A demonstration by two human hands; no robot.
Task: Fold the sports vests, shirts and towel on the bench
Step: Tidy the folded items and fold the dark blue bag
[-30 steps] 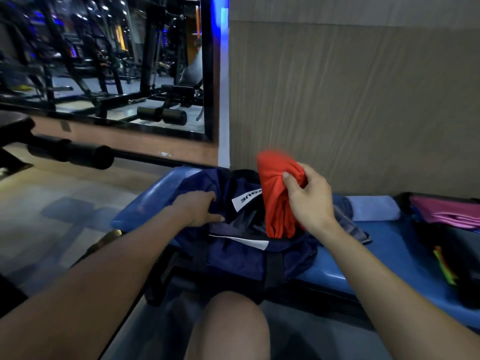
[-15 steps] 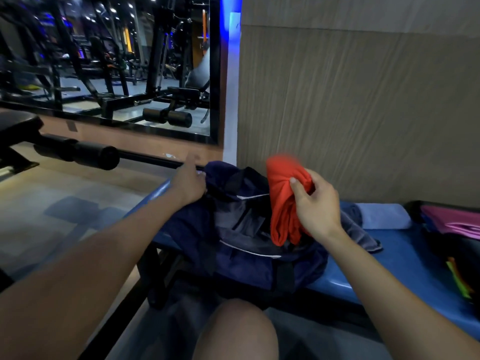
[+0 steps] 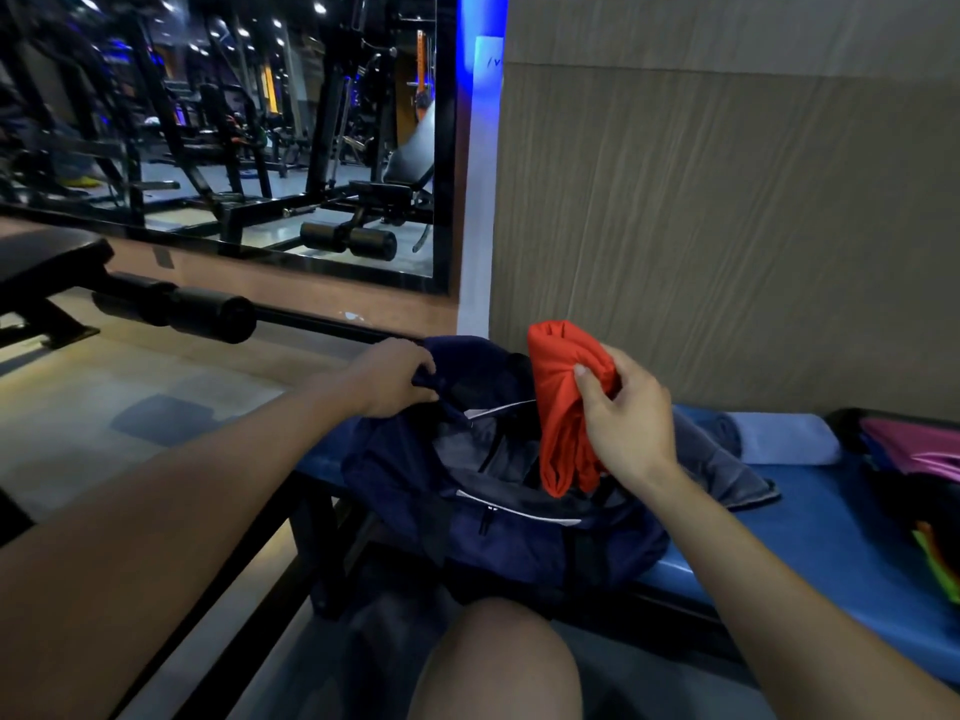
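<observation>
A bare knee (image 3: 498,662) fills the near foreground as a person sits facing a blue padded worktop (image 3: 831,532) set against a wood-grain wall panel (image 3: 727,226). Both forearms reach forward over a navy duffel bag (image 3: 493,511) that rests on the worktop's left end, its top gaping open and its front hanging over the near edge. The left hand (image 3: 389,379) grips the bag's far left rim, fingers curled round the dark fabric and pulling the opening wide. The right hand (image 3: 621,423) is clamped on a bunched red sports vest (image 3: 563,407), thumb pressed on its front and fingers wrapped behind, holding it upright just above the bag's mouth with its lower end dangling at the opening. Just right of the bag, a grey garment (image 3: 727,472) lies crumpled on the worktop, partly hidden by the right wrist. Behind it, along the worktop's far edge by the wall, lies a rolled pale blue towel (image 3: 784,439). At the worktop's right end, a stack of clothing shows a pink garment (image 3: 914,446) on top and a neon green and orange piece (image 3: 935,558) lower, above dark fabric. Beyond the worktop's left end, a black padded roller bar (image 3: 208,314) juts out, and a wall mirror (image 3: 234,122) reflects gym machines.
</observation>
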